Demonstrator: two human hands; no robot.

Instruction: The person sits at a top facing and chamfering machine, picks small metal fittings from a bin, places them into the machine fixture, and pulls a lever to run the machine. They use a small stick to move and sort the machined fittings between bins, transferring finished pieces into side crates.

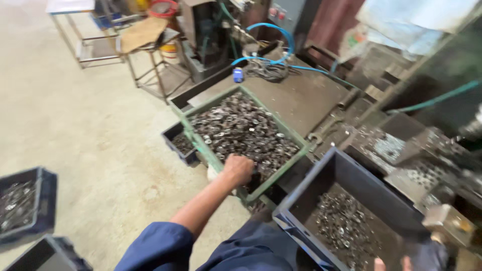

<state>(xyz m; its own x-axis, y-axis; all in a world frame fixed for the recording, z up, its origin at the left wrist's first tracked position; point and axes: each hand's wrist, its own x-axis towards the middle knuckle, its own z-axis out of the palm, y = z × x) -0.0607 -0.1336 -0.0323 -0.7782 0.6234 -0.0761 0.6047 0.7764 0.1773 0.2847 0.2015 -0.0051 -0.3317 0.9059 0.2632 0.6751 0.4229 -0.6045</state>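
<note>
The left hand [238, 168] is reaching out from a rolled-up blue sleeve and is curling into a loose fist, knuckles up, at the near edge of the green tray [201, 145]. It is resting among the small metal washers [241, 128] heaped there; whether the fingers are actually closing around any of them cannot be told, since they are tucked under the hand. Something pale is showing just beneath the wrist, too hidden to identify.

The right hand [389, 263] is barely showing at the bottom edge of the view: only a couple of fingertips are peeking over the near rim of the dark blue-grey crate [351, 173], seemingly gripping it, though how far the hand is open cannot be told.

The green tray is sitting tilted on a metal workbench [301, 95] and is holding a thick, dark pile of washers across most of its floor. The blue-grey crate, just beside it to the right, is holding a thinner scatter of the same shiny parts [344, 228] toward its near corner. A small dark bin [176, 140] is touching the tray's far left side, also with a few parts inside. Well apart, on the concrete floor at the left, another dark crate [30, 206] is lying with metal pieces in it. Blue hoses [271, 35] are looping over the machinery behind the bench.
</note>
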